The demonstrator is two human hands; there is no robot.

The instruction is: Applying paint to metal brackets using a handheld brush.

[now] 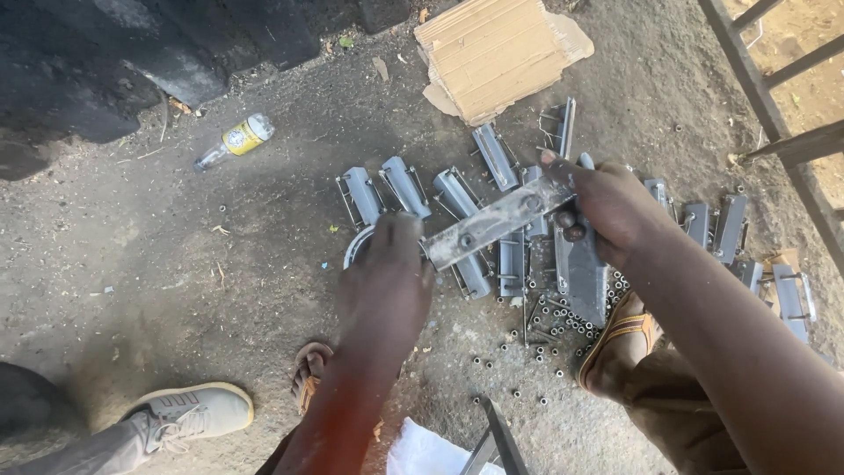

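Head view: right hand point(615, 207) is clamped around the upper end of a flat grey metal bar point(497, 220) with holes in it — fingers wrapped over the top, thumb side pinching. The bar runs diagonally down-left from that grip, its lower end just at the left hand point(387, 281). Left hand is seen from the back, fingers curled downward over a round metal ring point(356, 246) on the ground; can't tell whether it actually has hold of anything.

Under and behind the bar — a row of grey metal brackets point(404, 185) with wire clips, packed close, some touching. More brackets point(730, 229) lie to the right, near the wooden frame point(774, 105). Small nuts point(545, 321) are scattered just below the right hand, beside a sandalled foot point(620, 343).

Open room: bare dirt ground point(176, 264) to the left, only a plastic bottle point(237, 139) there. Cardboard point(497, 53) sits above the brackets. Another person's light sneaker point(189, 413) is at bottom left, well apart from both hands.
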